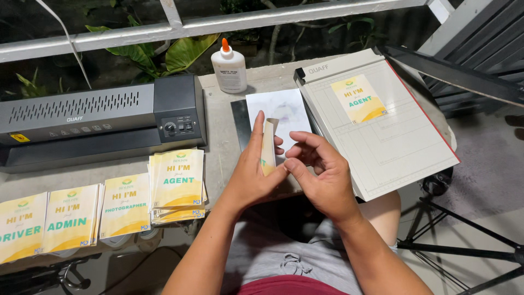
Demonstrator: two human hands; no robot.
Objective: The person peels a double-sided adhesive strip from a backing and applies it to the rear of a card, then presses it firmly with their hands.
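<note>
Both hands, left hand (252, 173) and right hand (319, 173), pinch one yellow badge card (267, 147), apparently folding it; four printed card stacks (177, 186) wait beside the laminator (98, 123).

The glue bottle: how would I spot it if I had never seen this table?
Start at the long grey laminator along the table's far edge. Just past its right end, before the white paper cutter, stands the glue bottle. It is the only upright thing there: white and squat, with an orange pointed cap.

Balcony craft corner, laminator (98, 117), paper trimmer (382, 125), railing (218, 22)
</note>
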